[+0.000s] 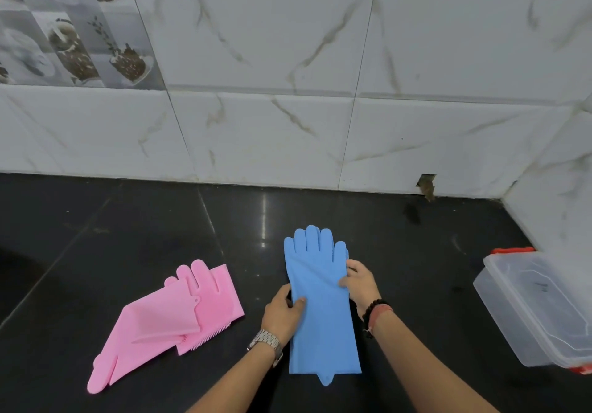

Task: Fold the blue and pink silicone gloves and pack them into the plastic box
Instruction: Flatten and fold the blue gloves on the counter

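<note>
Two pink gloves [166,319] lie overlapped at about 8 o'clock on the black worktop [96,227]. One blue glove shape [320,303] shows at 6 o'clock; a second edge beside its fingers hints at another underneath, but I cannot tell for sure. One clear plastic box [541,307] sits at 3 o'clock, its red clasps just visible at both ends.

The blue glove lies flat, long axis running 12 to 6, fingers pointing to 12 toward the tiled wall [288,92], cuff nearest the person. The upper pink glove slants with its fingers toward 7; the one below points its fingers toward 12, bristles showing along its lower edge.

The left hand [282,313] pinches the blue glove's left edge at mid-length, thumb on top. The right hand [360,281] pinches the right edge a little higher, thumb on top. Both grips are closed on the glove.

A watch is on the left wrist, beads on the right. The box stands well apart from the blue glove, with bare worktop between them.
</note>
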